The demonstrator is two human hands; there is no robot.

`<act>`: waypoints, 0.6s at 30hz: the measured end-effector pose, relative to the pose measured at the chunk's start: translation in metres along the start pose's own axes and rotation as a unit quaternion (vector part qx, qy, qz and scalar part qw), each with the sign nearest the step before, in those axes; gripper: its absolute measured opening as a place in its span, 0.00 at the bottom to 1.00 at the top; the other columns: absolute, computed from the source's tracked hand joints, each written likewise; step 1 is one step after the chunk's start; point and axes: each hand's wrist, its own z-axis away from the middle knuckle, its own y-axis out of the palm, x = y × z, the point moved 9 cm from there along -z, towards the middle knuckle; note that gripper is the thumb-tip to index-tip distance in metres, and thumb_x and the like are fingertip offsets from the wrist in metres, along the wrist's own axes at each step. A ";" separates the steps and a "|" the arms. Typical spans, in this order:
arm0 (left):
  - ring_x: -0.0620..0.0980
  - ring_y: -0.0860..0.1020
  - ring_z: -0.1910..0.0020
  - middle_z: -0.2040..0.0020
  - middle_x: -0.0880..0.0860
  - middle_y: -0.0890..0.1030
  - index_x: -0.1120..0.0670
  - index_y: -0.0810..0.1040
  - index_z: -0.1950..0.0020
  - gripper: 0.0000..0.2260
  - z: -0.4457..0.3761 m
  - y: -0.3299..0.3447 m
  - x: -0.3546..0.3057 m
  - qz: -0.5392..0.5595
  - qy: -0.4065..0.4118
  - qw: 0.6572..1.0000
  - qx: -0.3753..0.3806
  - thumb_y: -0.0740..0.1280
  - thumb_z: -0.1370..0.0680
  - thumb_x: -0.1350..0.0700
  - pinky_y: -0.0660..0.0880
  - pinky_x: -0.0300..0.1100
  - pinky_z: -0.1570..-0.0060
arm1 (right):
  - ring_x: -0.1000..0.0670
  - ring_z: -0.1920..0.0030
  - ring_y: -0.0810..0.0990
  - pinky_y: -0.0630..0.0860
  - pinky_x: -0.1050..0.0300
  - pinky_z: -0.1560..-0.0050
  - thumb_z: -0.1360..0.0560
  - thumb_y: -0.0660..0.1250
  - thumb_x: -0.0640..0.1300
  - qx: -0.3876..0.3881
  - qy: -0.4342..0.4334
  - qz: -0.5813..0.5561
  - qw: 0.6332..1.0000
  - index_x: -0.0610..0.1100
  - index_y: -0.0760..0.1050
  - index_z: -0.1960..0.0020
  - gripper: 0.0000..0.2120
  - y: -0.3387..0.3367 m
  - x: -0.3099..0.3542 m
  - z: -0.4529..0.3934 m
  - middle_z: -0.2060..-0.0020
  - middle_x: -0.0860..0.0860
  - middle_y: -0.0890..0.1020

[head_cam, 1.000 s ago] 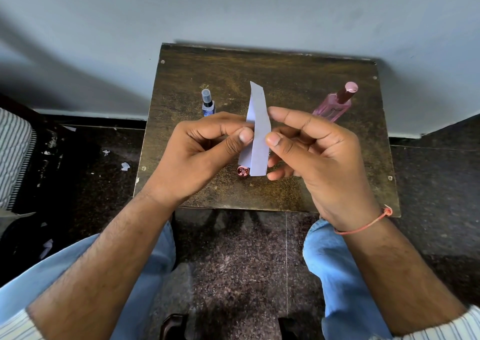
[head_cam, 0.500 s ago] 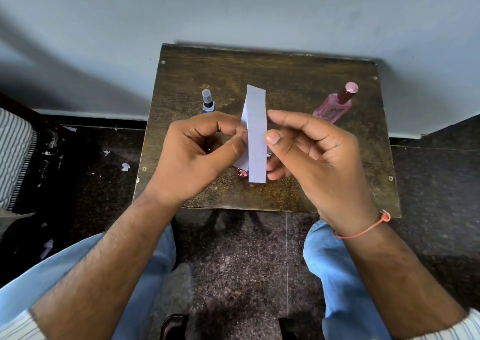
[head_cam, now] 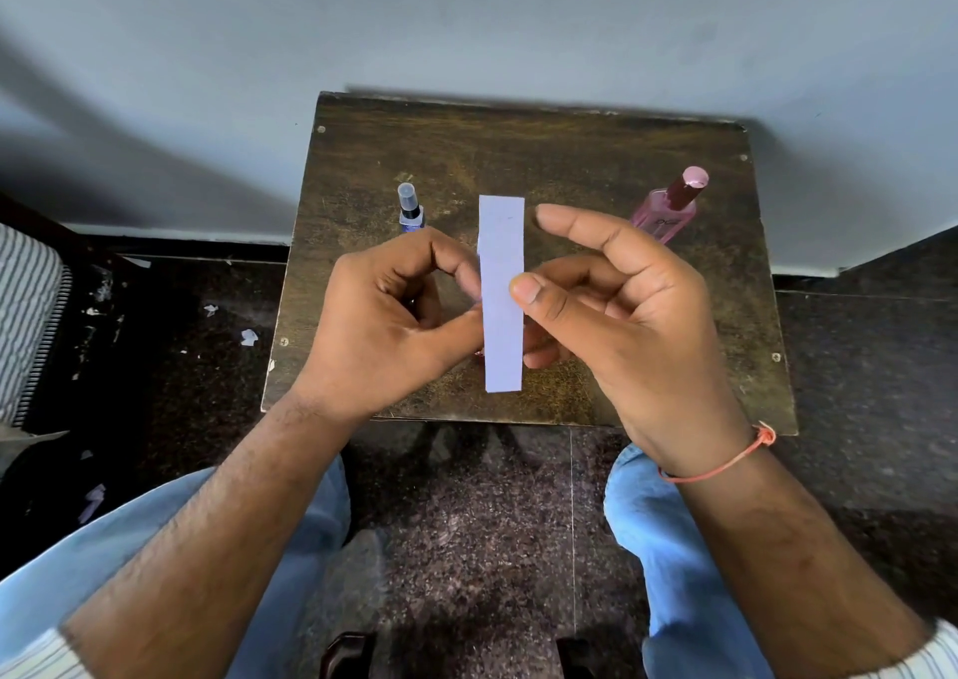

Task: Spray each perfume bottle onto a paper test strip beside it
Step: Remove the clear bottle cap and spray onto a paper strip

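1. Head view: a white paper test strip [head_cam: 502, 295] is held upright above the middle of a small dark wooden surface [head_cam: 523, 155], its long edges running toward and away from the person.
2. The left hand [head_cam: 394, 323] has its fingers curled against the strip's left edge and pinches it there; the thumb tip is hidden behind the paper.
3. The right hand [head_cam: 627, 315] pinches the strip's right edge, thumb on the near face and lower fingers behind, while its forefinger arches free above, clear of the paper.
4. A small blue spray bottle [head_cam: 410, 209] with a clear cap stands on the surface just beyond the left hand; its fill cannot be told.
5. A pink perfume bottle [head_cam: 668, 206] with a maroon cap stands at the right, its glass tinted pink throughout; the liquid level is unclear.
6. A small reddish item peeks out under the hands, too hidden to name.
7. Paper scraps [head_cam: 249, 337] lie on the dark floor at left.
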 end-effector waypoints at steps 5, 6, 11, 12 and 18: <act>0.54 0.66 0.75 0.56 0.47 0.83 0.49 0.73 0.50 0.17 -0.001 -0.001 0.001 0.073 -0.015 0.997 -0.013 0.80 0.28 0.57 0.64 0.48 0.76 | 0.47 0.64 0.88 0.86 0.51 0.66 0.28 0.77 0.37 0.012 0.015 -0.021 1.000 0.47 0.80 0.35 0.22 0.005 0.000 0.002 0.60 0.48 0.89; 0.48 0.68 0.74 0.55 0.47 0.83 0.49 0.73 0.48 0.17 -0.001 -0.001 -0.001 0.076 -0.009 0.997 -0.010 0.80 0.28 0.57 0.65 0.45 0.75 | 0.47 0.64 0.88 0.86 0.50 0.66 0.28 0.77 0.37 0.017 0.015 -0.023 0.999 0.48 0.81 0.35 0.22 0.006 0.001 0.002 0.60 0.47 0.89; 0.80 0.77 0.64 0.47 0.61 0.87 0.49 0.83 0.34 0.15 -0.002 -0.005 -0.004 0.050 0.026 0.998 -0.008 0.75 0.20 0.60 0.74 0.71 0.71 | 0.46 0.65 0.87 0.85 0.48 0.66 0.26 0.78 0.31 0.027 0.025 -0.002 0.999 0.46 0.81 0.37 0.21 0.011 0.001 0.001 0.63 0.47 0.88; 0.81 0.77 0.62 0.46 0.60 0.88 0.50 0.84 0.35 0.13 -0.003 -0.006 -0.005 0.048 0.032 0.998 -0.006 0.73 0.19 0.59 0.74 0.74 0.68 | 0.46 0.65 0.87 0.86 0.47 0.66 0.25 0.78 0.30 0.026 0.030 0.001 0.999 0.46 0.81 0.38 0.20 0.011 0.000 0.001 0.63 0.48 0.87; 0.55 0.86 0.47 0.44 0.56 0.87 0.60 0.84 0.38 0.09 -0.003 -0.008 -0.011 0.000 0.061 0.998 0.005 0.70 0.17 0.65 0.81 0.57 0.49 | 0.47 0.66 0.87 0.84 0.49 0.69 0.28 0.79 0.40 0.029 0.098 -0.019 0.995 0.44 0.79 0.44 0.15 0.019 -0.003 0.003 0.63 0.47 0.88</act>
